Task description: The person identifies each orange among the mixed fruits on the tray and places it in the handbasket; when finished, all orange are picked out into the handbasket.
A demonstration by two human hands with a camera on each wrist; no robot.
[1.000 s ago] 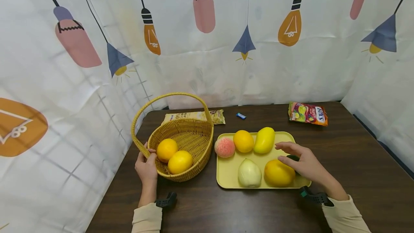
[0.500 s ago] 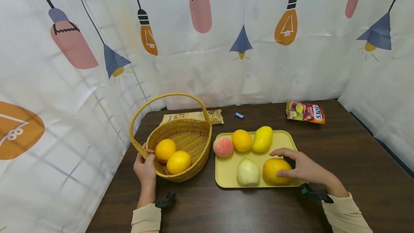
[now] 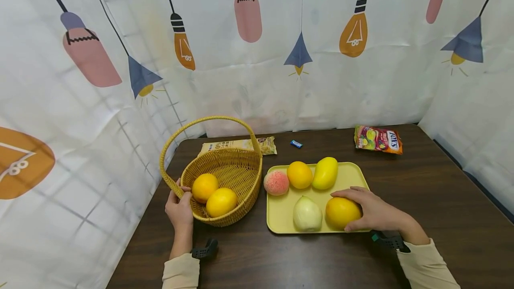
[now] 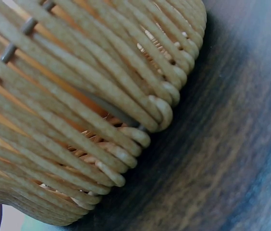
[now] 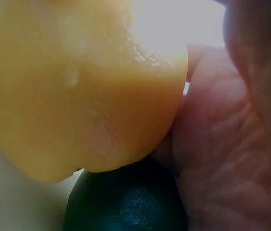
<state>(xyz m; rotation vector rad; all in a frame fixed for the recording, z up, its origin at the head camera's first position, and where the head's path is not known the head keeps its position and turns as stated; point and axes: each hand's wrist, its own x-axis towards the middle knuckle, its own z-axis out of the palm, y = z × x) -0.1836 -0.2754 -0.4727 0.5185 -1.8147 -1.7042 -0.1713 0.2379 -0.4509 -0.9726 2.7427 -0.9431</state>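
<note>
My left hand (image 3: 180, 211) holds the woven basket (image 3: 250, 202) where its handle meets the left rim. Two yellow-orange fruits (image 3: 222, 202) lie in the basket. Basket weave (image 4: 102, 72) fills most of the left wrist view. On the right of a yellow tray (image 3: 281, 223), my right hand (image 3: 373, 211) grips a large yellow-orange fruit (image 3: 342, 213), fingers over its top and thumb at its near side. Beneath that hand a dark green fruit (image 5: 130, 202) shows in the right wrist view; the hand hides it in the head view.
Also on the tray are a pale green onion-shaped piece (image 3: 307, 214), a peach (image 3: 276, 183), an orange (image 3: 299, 175) and a yellow mango (image 3: 325, 173). Behind lie a yellow snack packet (image 3: 267, 145), a small blue wrapped candy (image 3: 296, 144) and a red candy bag (image 3: 378, 139).
My right hand has come down from above the large yellow-orange fruit and closed around it, covering the dark green fruit. The left hand stays at the basket.
</note>
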